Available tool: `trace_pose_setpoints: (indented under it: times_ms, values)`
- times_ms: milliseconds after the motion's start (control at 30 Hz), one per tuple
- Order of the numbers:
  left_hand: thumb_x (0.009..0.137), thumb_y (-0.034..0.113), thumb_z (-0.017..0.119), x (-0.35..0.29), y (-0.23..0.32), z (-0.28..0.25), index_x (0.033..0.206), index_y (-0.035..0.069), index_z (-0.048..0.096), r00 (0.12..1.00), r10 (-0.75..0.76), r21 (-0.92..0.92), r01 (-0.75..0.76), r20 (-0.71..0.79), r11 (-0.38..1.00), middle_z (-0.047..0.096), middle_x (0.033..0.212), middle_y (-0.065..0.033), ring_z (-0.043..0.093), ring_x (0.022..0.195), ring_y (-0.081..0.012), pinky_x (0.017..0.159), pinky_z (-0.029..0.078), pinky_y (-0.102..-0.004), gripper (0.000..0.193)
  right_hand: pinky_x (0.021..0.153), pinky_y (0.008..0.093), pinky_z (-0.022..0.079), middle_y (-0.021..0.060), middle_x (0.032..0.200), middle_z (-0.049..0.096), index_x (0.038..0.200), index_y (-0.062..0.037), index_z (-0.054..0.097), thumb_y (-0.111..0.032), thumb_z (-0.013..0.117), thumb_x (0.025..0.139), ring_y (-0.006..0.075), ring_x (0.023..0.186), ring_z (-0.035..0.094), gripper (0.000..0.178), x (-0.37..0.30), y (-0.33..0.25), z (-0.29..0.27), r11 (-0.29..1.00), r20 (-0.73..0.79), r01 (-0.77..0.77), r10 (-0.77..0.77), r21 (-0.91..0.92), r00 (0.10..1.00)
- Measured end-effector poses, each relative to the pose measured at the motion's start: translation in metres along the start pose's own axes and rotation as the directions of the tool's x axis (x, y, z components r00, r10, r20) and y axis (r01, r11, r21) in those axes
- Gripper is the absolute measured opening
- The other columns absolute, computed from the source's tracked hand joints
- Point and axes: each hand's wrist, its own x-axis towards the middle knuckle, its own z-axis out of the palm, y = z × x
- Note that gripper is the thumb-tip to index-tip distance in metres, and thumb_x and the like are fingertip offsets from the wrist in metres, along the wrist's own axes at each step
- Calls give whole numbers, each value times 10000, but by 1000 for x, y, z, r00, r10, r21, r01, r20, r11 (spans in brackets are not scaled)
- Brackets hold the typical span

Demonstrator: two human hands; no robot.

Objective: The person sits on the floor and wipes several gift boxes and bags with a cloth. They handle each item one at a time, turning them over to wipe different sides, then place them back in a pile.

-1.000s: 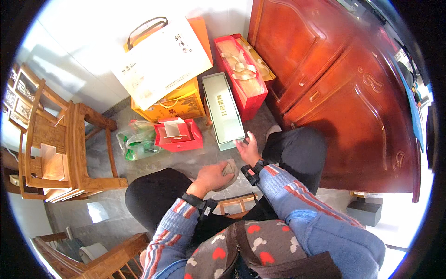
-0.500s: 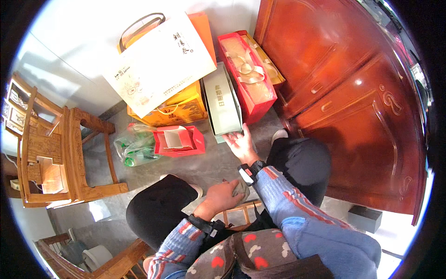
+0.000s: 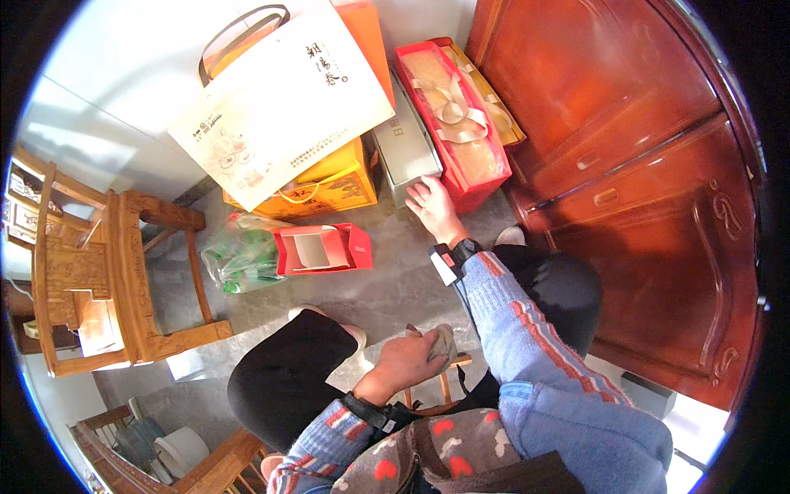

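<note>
My left hand (image 3: pixel 405 362) is closed around a crumpled grey cloth (image 3: pixel 443 346) above my lap. My right hand (image 3: pixel 434 210) reaches forward, its bent fingers apart and touching the near end of a long pale grey-green box (image 3: pixel 409 152). That box lies on the floor between a yellow-orange gift bag (image 3: pixel 333 189) and a red gift box (image 3: pixel 461 123) with a cream ribbon bow. Its far part is hidden under a large white paper bag (image 3: pixel 284 103) with a dark handle.
A small open red box (image 3: pixel 325 249) stands beside a clear plastic bag (image 3: pixel 247 255) with green things inside. Carved wooden chair (image 3: pixel 123 272) at left; glossy red-brown cabinet (image 3: pixel 634 189) at right. A gold box (image 3: pixel 494 95) sits behind the red one.
The grey-green box has slid farther back, deeper under the white bag, with my right hand following it. My left hand has shifted slightly right with the cloth. The view has also moved a little.
</note>
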Motion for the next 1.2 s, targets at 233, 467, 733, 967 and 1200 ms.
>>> trace_pose_setpoints:
  times_ms: [233, 467, 733, 967, 1200]
  values:
    - [918, 467, 625, -2, -5, 10, 1285, 83, 575, 997, 33, 34, -30, -72, 999, 691, 1075, -272, 693, 929, -446, 785, 562, -529, 534, 752, 394, 548, 151, 952, 704, 993, -18, 675, -97, 672, 880, 297, 866, 692, 137, -60, -43, 16, -52, 483, 591, -636, -805, 602]
    - [912, 487, 619, -2, -10, 23, 1225, 79, 621, 996, 28, 21, -27, -82, 999, 709, 1045, -260, 685, 977, -442, 833, 555, -534, 513, 947, 517, 455, 102, 1124, 657, 1083, -100, 639, -238, 798, 810, 335, 1139, 581, 345, -130, -90, 11, -677, 669, 209, -538, -705, 513]
    - [894, 557, 598, 3, -20, 32, 1301, 103, 634, 997, -24, -10, 23, -80, 1000, 719, 1188, -190, 675, 1122, -389, 951, 536, -486, 611, 920, 466, 534, 157, 1086, 679, 1011, -42, 662, -260, 785, 838, 361, 1085, 641, 304, -122, -118, -5, -847, 663, 237, -167, -475, 730]
    - [867, 547, 620, 14, -32, 38, 1296, 94, 650, 991, 7, -50, -14, -136, 999, 714, 1199, -193, 669, 1135, -387, 959, 533, -473, 625, 795, 511, 537, 206, 923, 674, 884, -37, 656, -203, 685, 891, 415, 912, 664, 168, -129, -114, -26, -806, 668, 302, -148, -509, 730]
    - [872, 528, 662, 37, -57, 58, 1294, 100, 641, 974, 22, -261, -83, -227, 962, 704, 1197, -221, 676, 1094, -407, 949, 527, -472, 601, 790, 498, 539, 186, 932, 691, 898, -37, 662, -207, 689, 890, 404, 900, 670, 171, -182, -100, -48, -805, 619, 322, -71, -499, 782]
